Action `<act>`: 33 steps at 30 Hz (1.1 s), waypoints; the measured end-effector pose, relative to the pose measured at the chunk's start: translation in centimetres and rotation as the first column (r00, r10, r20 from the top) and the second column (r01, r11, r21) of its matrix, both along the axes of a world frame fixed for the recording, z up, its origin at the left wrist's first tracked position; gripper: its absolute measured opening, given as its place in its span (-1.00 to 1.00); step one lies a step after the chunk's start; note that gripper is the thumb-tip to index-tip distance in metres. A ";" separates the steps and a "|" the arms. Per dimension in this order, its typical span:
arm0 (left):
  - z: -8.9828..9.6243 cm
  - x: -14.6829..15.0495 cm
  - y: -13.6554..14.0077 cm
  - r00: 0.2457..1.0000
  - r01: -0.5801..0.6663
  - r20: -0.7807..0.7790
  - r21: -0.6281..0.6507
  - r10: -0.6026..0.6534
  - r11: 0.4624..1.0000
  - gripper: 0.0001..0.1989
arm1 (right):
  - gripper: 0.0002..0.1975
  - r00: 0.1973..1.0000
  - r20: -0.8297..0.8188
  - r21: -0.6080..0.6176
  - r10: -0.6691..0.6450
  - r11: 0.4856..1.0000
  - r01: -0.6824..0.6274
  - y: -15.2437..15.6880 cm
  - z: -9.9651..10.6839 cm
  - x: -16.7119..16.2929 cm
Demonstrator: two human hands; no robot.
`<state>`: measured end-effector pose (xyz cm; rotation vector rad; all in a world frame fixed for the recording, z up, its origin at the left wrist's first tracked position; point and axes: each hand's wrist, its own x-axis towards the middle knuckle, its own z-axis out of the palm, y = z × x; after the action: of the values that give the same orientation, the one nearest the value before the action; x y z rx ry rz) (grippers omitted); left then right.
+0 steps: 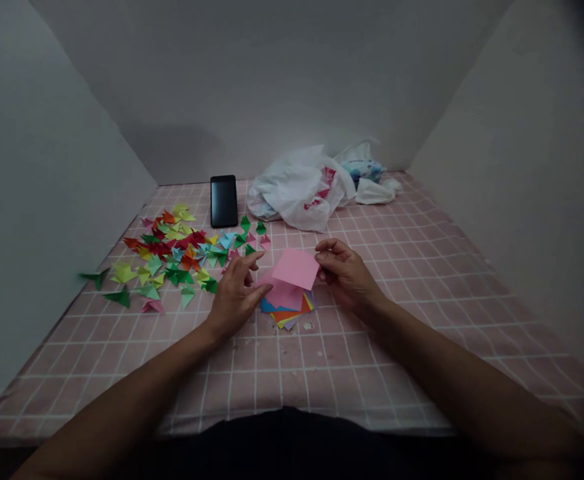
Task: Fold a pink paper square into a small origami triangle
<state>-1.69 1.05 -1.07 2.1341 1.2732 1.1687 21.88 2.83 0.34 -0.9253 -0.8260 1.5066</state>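
On the left of your counter (422,253), covered in a pink cloth with white grid lines, small folded paper pieces in red, orange, yellow, green, blue and pink (159,249) lie loose. The nearest are just beside your left hand (233,293), so a careless sweep of that wrist could scatter or crush them. On the far side, a black rectangular phone (223,202) looks well out of the way.

Your left thumb is at the left edge of the thin pink paper sheet (296,268), with the index finger lifted apart from it; that light hold could let the paper slip. The pink sheet is between your hands, above a fanned stack of multicoloured paper sheets (292,315). You cannot easily tell here whether it is one sheet bent over or two; if two cling together, both could shift. The uneven stack could slide if you press on it.

On the right, the fingers of your right hand (345,272) are clamped on the sheet's right edge; too hard a pinch could crease it.
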 end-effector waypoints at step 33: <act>1.6 1.7 -1.8 0.857 0.278 0.502 -0.645 0.120 0.712 -0.66 | -0.70 0.897 0.230 -0.086 0.379 0.926 -0.369 -2.9 -1.2 -2.0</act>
<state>-0.03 -0.75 0.52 1.1862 1.1005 0.9066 19.92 -0.04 -0.86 -1.0361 -1.2100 1.7662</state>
